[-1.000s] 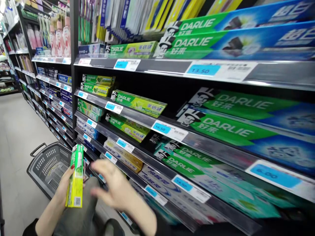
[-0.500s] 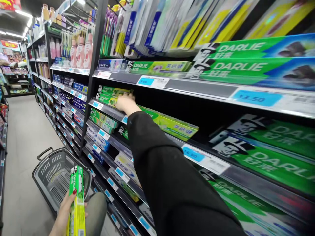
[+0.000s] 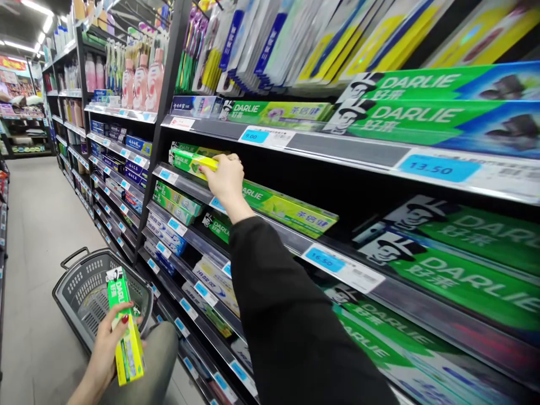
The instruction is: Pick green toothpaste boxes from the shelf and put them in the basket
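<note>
My left hand (image 3: 107, 343) is closed around a green and yellow Darlie toothpaste box (image 3: 130, 357), held upright at a slant above the grey basket (image 3: 82, 256). At the shelf, my right hand (image 3: 228, 177) grips the near end of another green and yellow toothpaste box (image 3: 188, 161). Its far end points left, and it is slightly tilted over the shelf edge. Behind it lies a similar box, partly hidden by the hand. Just right of my wrist, another toothpaste box (image 3: 291, 208) lies along the same shelf.
Larger Darlie boxes (image 3: 455, 264) fill the shelves at the right. Packaged toothbrushes (image 3: 270, 45) hang above. Price strips (image 3: 343, 267) run along the shelf edges. My bent knee (image 3: 158, 360) is beside the basket. Pink bottles (image 3: 140, 81) stand farther along the aisle.
My right hand has drawn the toothpaste box forward and up off the shelf toward me. My left hand has raised its box slightly and turned it, showing a different face.
</note>
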`<state>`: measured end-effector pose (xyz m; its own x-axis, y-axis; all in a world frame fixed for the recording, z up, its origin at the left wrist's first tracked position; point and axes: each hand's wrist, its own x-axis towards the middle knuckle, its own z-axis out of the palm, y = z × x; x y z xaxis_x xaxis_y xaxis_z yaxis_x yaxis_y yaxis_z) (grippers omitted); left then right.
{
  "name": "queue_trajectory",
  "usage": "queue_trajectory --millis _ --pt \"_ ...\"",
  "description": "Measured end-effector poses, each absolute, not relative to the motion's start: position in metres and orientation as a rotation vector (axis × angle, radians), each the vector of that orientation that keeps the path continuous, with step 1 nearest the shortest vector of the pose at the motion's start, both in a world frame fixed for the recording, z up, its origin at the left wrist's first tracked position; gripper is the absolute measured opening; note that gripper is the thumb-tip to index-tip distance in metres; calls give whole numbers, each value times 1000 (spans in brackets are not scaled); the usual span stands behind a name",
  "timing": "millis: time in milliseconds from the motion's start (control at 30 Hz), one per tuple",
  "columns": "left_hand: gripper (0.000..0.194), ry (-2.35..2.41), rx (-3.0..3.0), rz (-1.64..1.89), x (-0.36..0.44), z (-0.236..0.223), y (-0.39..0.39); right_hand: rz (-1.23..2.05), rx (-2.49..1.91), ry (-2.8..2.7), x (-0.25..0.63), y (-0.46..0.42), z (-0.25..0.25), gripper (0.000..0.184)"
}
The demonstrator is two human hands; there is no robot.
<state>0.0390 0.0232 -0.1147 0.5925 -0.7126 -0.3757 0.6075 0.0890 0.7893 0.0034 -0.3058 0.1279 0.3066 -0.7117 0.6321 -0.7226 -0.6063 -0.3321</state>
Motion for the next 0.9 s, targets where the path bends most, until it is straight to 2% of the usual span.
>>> queue_trajectory --millis 67,100,167,267,367,467,533,633,733,833,900 --pt "47 -244 1157 -910 52 -113 21 1600 2602 -1326 -19 -281 117 36" --pt "47 -314 1192 -859 60 -111 19 1783 2716 -1301 -33 -267 109 31" --pt "57 -460 1234 -744 73 -101 16 2057 3115 -1317 -63 -236 90 32" --pt "78 -699 1164 -551 86 -82 11 1980 3620 -1629 -104 -189 54 41" --pt "89 -931 1096 -404 85 -67 7 1847 3765 -1908 -134 -150 20 41" --pt "71 -1080 1048 -529 73 -64 3 1879 3787 -2000 -158 -127 -3 38" --pt "60 -1069 985 -617 63 -68 1 2032 3780 -1864 -175 -119 -11 40" --pt "58 -974 937 -688 48 -77 -3 2272 3812 -1388 -197 -116 -24 54" --pt "55 -965 904 -716 28 -74 -5 2594 3613 -1017 -203 -121 -49 55" --pt "54 -1043 929 -565 2 -54 -4 3031 3273 -1061 -186 -127 -89 63" --pt "55 -1164 1075 -333 -17 -36 -3 2994 3235 -1234 -169 -126 -112 74"
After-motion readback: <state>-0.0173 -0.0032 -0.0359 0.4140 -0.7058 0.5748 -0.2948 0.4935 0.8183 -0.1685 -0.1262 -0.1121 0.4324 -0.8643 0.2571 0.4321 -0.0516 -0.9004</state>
